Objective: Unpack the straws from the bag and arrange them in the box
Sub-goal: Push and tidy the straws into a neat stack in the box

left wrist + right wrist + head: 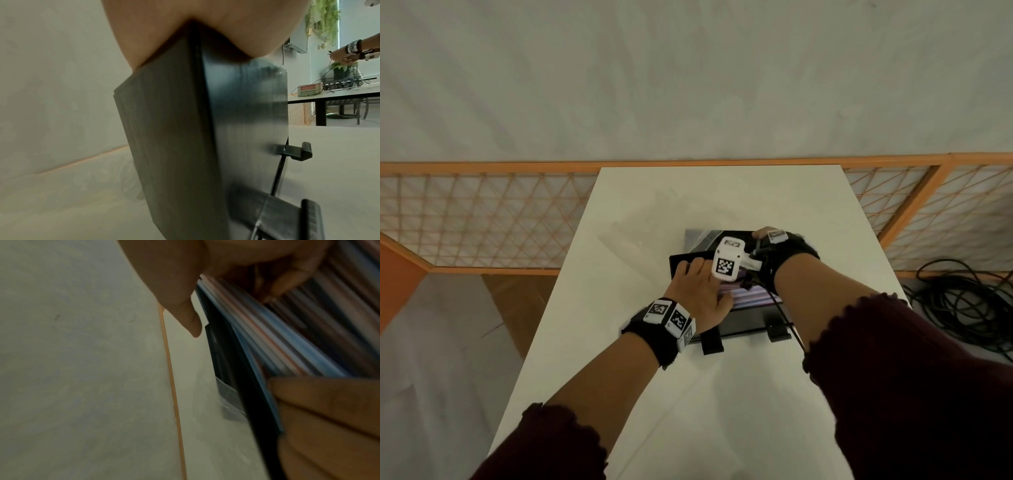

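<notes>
Left hand gripped the box edge while right hand curled its fingers onto the straws, which lay flat, running left-right.

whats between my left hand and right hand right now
The striped straws, lying in the black box, sit between the left hand and the right hand. The head view shows this.
</notes>
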Tool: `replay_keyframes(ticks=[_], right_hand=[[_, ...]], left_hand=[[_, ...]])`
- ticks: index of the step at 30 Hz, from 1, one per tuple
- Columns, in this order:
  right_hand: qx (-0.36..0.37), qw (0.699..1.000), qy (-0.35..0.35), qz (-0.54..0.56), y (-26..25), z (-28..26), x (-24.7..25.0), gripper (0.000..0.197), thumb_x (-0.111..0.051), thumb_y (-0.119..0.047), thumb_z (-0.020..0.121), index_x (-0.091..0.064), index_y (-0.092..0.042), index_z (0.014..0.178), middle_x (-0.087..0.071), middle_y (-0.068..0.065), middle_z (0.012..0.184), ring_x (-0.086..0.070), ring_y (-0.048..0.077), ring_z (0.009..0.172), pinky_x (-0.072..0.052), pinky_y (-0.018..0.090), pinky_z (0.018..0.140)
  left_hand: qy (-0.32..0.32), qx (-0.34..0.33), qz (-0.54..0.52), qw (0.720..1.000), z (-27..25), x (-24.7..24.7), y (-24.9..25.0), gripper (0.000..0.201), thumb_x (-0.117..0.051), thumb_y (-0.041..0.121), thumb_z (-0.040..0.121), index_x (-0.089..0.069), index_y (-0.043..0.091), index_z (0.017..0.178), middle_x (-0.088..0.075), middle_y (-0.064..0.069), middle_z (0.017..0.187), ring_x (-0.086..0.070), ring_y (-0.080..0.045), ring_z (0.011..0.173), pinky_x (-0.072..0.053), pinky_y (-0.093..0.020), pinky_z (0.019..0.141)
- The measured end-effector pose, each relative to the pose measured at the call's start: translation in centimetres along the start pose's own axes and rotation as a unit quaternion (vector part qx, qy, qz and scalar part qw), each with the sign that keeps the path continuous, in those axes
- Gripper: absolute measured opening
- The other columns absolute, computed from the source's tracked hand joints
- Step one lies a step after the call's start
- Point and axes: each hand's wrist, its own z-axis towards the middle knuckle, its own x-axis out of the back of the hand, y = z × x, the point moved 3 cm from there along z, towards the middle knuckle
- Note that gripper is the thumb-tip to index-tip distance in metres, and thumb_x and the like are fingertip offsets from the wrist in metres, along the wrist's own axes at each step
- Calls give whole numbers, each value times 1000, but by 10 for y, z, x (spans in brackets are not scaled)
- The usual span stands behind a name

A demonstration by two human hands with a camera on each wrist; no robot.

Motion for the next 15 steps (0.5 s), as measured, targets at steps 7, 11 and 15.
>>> replay_keyframes(ticks=[7,11,15], right_hand=[[-62,913,-5,402,11,10,-17,49,-47,-18,95,-35,-6,141,-41,18,142,-41,36,130,-38,33,97],[-147,837,10,528,21,23,-30,49,-55,-39,89,-50,-11,130,-61,11,112,-61,31,106,-45,34,84],[-138,824,-9,550,19,27,-26,43,-47,-39,93,-47,-13,127,-59,13,105,-57,30,83,-48,31,77]], left_hand=[[21,-8,-39,999,-2,2,2,87,1,58,75,-41,11,134,-51,-9,131,-42,-27,123,-23,-43,113],[16,6,-23,1000,-2,2,1,91,4,58,71,-30,11,141,-41,-11,137,-43,-29,116,-33,-39,99],[-14,23,-1,1000,2,-1,-1,76,-8,58,84,-22,12,144,-40,-10,133,-40,-28,111,-32,-38,95]])
